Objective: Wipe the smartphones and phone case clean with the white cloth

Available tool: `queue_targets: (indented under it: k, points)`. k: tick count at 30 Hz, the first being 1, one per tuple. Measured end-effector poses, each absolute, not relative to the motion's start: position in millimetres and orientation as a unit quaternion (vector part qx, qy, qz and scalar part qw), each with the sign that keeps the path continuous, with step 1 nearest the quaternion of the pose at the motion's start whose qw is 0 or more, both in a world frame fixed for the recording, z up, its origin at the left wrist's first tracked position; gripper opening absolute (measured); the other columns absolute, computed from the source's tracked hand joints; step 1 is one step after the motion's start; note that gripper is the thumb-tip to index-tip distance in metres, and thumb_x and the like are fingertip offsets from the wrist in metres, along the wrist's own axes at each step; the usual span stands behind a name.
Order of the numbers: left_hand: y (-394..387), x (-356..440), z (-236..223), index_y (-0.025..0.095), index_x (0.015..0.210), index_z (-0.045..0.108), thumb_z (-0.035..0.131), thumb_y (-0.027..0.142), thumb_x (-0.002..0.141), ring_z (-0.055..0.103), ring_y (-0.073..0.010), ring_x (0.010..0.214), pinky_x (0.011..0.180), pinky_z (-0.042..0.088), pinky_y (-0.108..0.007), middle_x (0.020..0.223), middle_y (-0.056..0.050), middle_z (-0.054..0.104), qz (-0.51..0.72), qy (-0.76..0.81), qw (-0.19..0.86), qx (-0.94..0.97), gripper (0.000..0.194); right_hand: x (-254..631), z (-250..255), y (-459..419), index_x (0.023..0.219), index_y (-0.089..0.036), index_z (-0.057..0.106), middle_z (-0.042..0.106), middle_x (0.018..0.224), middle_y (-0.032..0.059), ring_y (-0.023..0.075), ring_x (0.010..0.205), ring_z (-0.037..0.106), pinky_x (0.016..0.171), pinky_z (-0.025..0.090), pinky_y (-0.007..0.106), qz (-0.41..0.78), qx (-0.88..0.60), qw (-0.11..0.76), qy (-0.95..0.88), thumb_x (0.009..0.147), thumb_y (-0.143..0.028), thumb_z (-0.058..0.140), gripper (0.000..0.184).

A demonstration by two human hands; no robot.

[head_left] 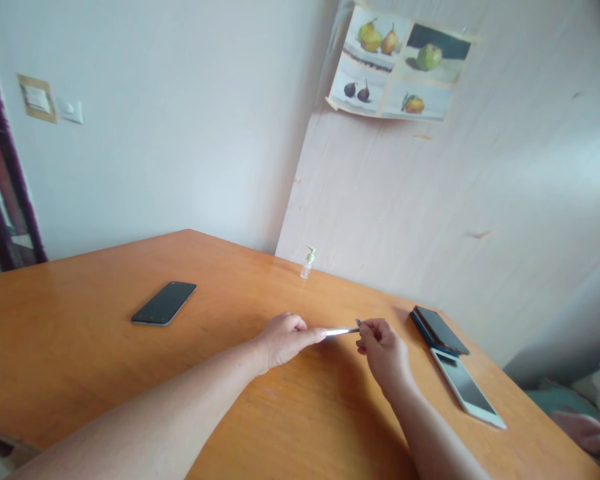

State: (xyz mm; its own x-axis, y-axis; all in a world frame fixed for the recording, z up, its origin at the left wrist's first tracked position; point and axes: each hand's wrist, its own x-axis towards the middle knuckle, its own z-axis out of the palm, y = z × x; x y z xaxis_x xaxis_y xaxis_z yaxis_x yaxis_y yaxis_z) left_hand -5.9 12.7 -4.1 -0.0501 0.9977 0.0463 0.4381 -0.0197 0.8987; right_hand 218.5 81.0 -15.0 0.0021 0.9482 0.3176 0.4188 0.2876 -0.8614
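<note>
Over the middle of the table, my left hand point(287, 340) is closed around the left end of a thin, flat, silvery-white slab point(341, 331). The slab is held nearly level and shows edge-on, so its faces and exact kind are hidden. My right hand point(384, 350) is at the other end, thumb and fingers pinched together on a small grey piece point(359, 323). Whether that piece is part of the slab or separate, I cannot tell.
A dark phone point(164, 303) lies at left on the orange-brown table point(90, 347). A small clear pump bottle point(307, 264) stands near the wall. At right, a dark phone point(443, 329) rests on a dark blue item, beside a white phone point(467, 387). A person's hand point(587, 430) shows at lower right.
</note>
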Motion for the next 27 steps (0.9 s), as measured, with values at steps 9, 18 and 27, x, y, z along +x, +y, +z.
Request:
queue_targets:
  k: [9, 18, 27]
  points:
    - [11.6, -6.0, -1.2, 0.019, 0.066, 0.055, 0.055, 0.075, 0.071, 0.041, -0.0144, 0.059, 0.055, 0.023, -0.027, 0.058, 0.003, 0.046, 0.392, 0.593, 0.335, 0.619, 0.056, 199.5, -15.6, 61.7, 0.094, -0.021, 0.061, 0.064, 0.07, 0.0012, 0.0176, 0.06, 0.064, 0.055, 0.052, 0.029, 0.33, -0.451, 0.443, -0.702, 0.085, -0.053, 0.056, 0.034]
    - [12.6, -6.8, -3.0, 0.019, 0.069, 0.057, 0.056, 0.073, 0.072, 0.043, -0.0149, 0.061, 0.055, 0.025, -0.026, 0.061, 0.002, 0.049, 0.397, 0.589, 0.325, 0.624, 0.054, 189.7, -18.3, 54.6, 0.097, -0.02, 0.063, 0.062, 0.066, -0.0002, 0.015, 0.055, 0.06, 0.052, 0.049, 0.026, 0.369, -0.433, 0.451, -0.689, 0.083, -0.06, 0.056, 0.042]
    - [10.5, -8.2, -3.1, 0.02, 0.07, 0.056, 0.056, 0.073, 0.073, 0.041, -0.0134, 0.058, 0.054, 0.024, -0.026, 0.061, 0.004, 0.046, 0.371, 0.59, 0.313, 0.645, 0.054, 203.9, -7.2, 63.5, 0.093, -0.021, 0.064, 0.062, 0.065, -0.0012, 0.0144, 0.049, 0.057, 0.047, 0.042, 0.024, 0.302, -0.51, 0.404, -0.696, 0.088, -0.052, 0.052, 0.034]
